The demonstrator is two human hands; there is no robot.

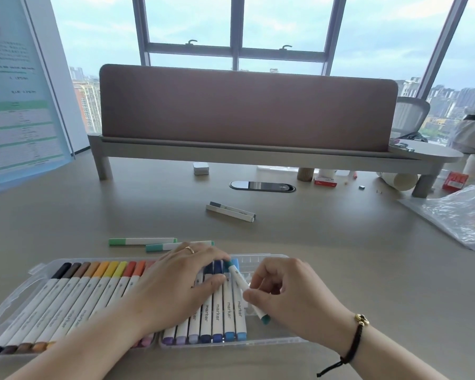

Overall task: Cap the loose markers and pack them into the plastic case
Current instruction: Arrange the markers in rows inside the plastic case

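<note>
In the lower centre of the frame, the right hand (283, 290) is pinching a white marker with teal caps (246, 288), holding it tilted over the clear plastic case (272, 260). The left hand (180, 278) is lying flat, fingers straight, pressing the packed markers (99, 292), which are running from black through orange to blue. Two green-capped markers (141, 240) are lying just above the case, two grey ones (231, 211) nearer mid-frame.
</note>
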